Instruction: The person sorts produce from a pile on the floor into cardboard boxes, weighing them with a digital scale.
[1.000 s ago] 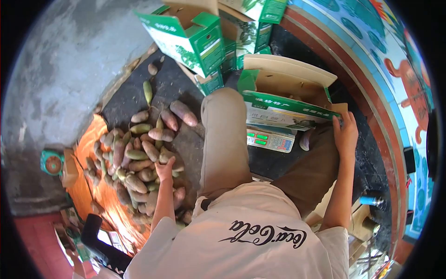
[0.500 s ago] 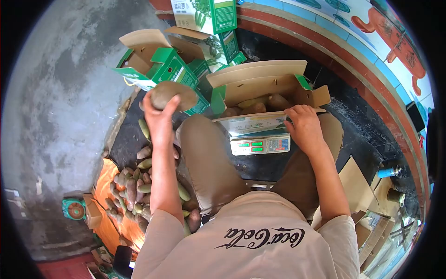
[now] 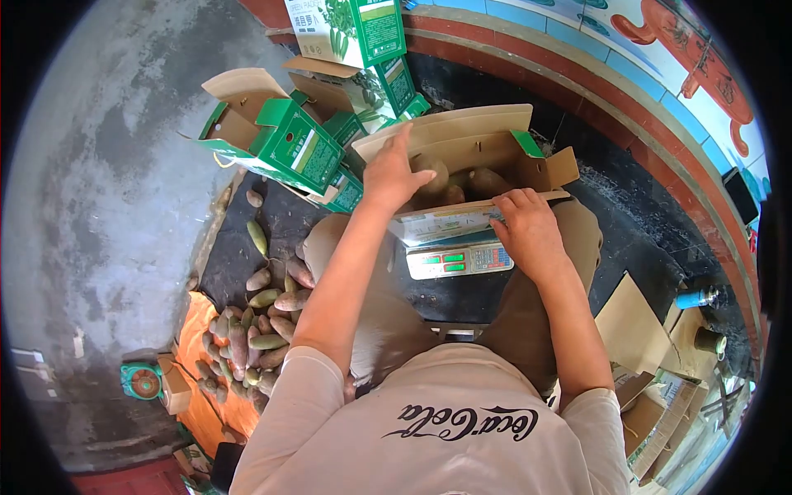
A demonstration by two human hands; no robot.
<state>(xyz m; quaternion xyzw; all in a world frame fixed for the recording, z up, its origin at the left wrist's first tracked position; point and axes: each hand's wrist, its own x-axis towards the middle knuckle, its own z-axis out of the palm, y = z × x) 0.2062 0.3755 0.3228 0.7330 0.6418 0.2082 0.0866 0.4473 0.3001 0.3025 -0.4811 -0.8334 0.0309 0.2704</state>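
Observation:
An open cardboard box stands in front of me, with several brownish tubers inside. My left hand is over the box's left end, fingers spread and thumb stretched toward a large round tuber that lies in the box; nothing is in its grasp. On the box's near edge rests my right hand, its fingers bent over the front flap. Partly under the box, a digital scale shows lit green displays.
Green and white boxes stand at the upper left. Many tubers lie on an orange sheet and dark floor to the left. Flattened cardboard, a blue can and a small fan are also around.
My left hand has moved right, from beside the green boxes to the open box, and let go of the large tuber, which now lies inside. My right hand stays on the edge.

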